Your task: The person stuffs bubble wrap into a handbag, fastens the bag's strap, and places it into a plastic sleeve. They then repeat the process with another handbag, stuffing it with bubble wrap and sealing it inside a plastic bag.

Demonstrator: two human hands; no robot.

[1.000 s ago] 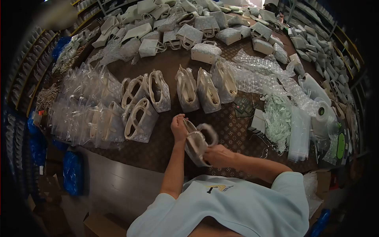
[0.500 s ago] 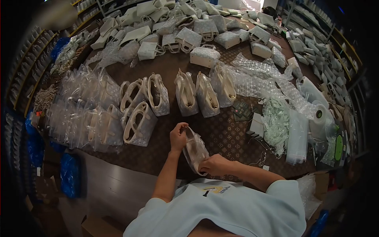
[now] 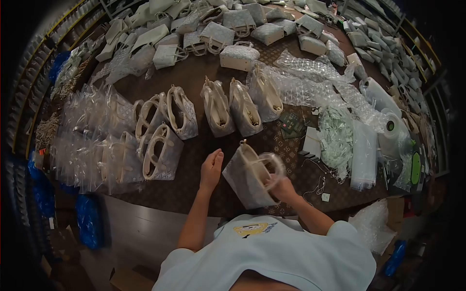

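Note:
A pale patterned handbag (image 3: 246, 182) stands tilted at the near side of the table, its top opening facing up and one looped handle raised and smeared by motion. My right hand (image 3: 281, 189) grips the bag at its right side, with the fingers partly hidden behind the handle and the rim. To the left of the bag, and apart from it, my left hand (image 3: 212, 169) is held up with its fingers stretched out and nothing in them. Beyond it stand more open handbags, one (image 3: 217, 111) straight ahead and another (image 3: 165, 153) to the left.
Bags in clear plastic (image 3: 92, 160) stand in rows on the left. At the right lie green-white tags with strings (image 3: 336, 138), clear plastic sleeves (image 3: 363, 155) and bubble wrap (image 3: 310, 89). Many bags (image 3: 240, 56) are heaped at the back of the brown patterned table (image 3: 204, 201).
My left hand has let go of the bag's edge and is now apart from it. The bag has been turned and shifted, its handle now up, with my right hand on its right side.

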